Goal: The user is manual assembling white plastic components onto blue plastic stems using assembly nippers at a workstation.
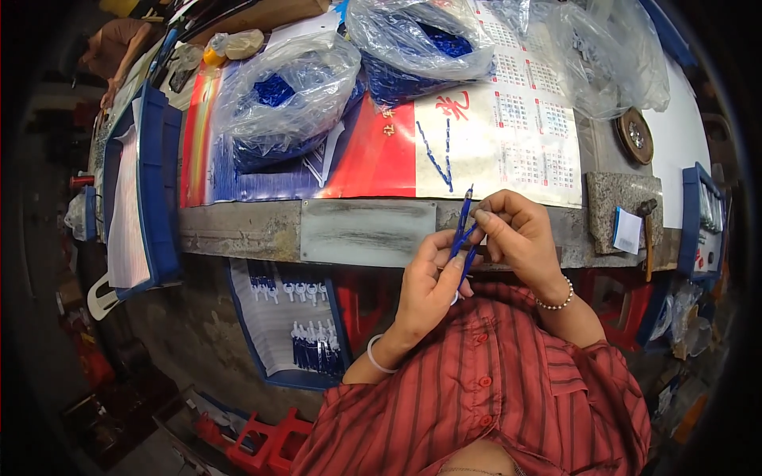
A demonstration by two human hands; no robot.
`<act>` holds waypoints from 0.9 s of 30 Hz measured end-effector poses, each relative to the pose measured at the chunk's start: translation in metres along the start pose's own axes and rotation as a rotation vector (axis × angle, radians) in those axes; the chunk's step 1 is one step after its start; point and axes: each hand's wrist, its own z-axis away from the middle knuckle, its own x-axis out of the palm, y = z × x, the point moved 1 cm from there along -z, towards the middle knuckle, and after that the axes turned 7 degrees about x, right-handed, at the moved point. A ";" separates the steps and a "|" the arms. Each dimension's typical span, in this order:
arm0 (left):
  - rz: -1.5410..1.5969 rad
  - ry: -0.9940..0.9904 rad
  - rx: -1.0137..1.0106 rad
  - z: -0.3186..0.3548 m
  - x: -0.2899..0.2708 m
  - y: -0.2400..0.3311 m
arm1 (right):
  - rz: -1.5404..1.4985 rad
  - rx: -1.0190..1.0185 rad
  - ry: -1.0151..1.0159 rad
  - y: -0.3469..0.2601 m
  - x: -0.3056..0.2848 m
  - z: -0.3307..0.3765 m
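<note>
Slim blue pieces (466, 208), exact kind unclear, are in both hands above the near table edge, right of centre, crossing each other, the longest one pointing far. Left hand (429, 282) closed round their lower part, thumb on top. Right hand (520, 238) pinching a blue piece between thumb and index finger, just beside the left. Just past the hands, two blue strands (448, 147) lie in a V on a printed calendar sheet (548, 159), narrow end near. Left of that, a clear bag (325, 59) with blue bits inside; a second clear bag (389, 24) of the same at the far side. Grey plate (369, 230) at the near edge, left of the hands. Right: stone slab (607, 194) bearing a small white sheet and a hammer (648, 230), round brown dish (635, 135) beyond it. Blue bin (163, 186) with paper at left. Below the table, near left, blue tray (305, 381) with rows of white-and-blue parts
</note>
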 end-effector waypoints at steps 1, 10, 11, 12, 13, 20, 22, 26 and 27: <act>0.009 0.006 -0.023 0.000 0.000 0.000 | -0.029 0.021 -0.004 -0.001 -0.001 -0.001; 0.079 0.069 -0.027 -0.004 -0.003 0.001 | -0.137 0.105 -0.014 0.001 -0.005 -0.010; 0.077 0.065 -0.025 -0.004 -0.003 0.002 | -0.150 0.111 -0.020 0.001 -0.006 -0.011; 0.064 0.071 -0.035 -0.005 -0.003 0.003 | -0.151 0.106 -0.017 0.001 -0.007 -0.012; 0.052 0.067 -0.045 -0.007 -0.003 0.003 | -0.153 0.112 -0.015 0.000 -0.008 -0.012; 0.062 0.175 -0.061 -0.005 0.004 0.008 | -0.199 0.064 -0.056 0.002 -0.017 -0.012; 0.049 0.210 -0.037 -0.002 0.000 0.005 | -0.203 0.020 -0.092 0.001 -0.021 -0.011; 0.013 0.234 0.033 0.002 -0.004 0.004 | -0.188 -0.029 -0.089 -0.004 -0.034 -0.003; 0.030 0.228 0.029 0.003 -0.003 0.003 | -0.177 -0.008 -0.060 -0.003 -0.039 0.001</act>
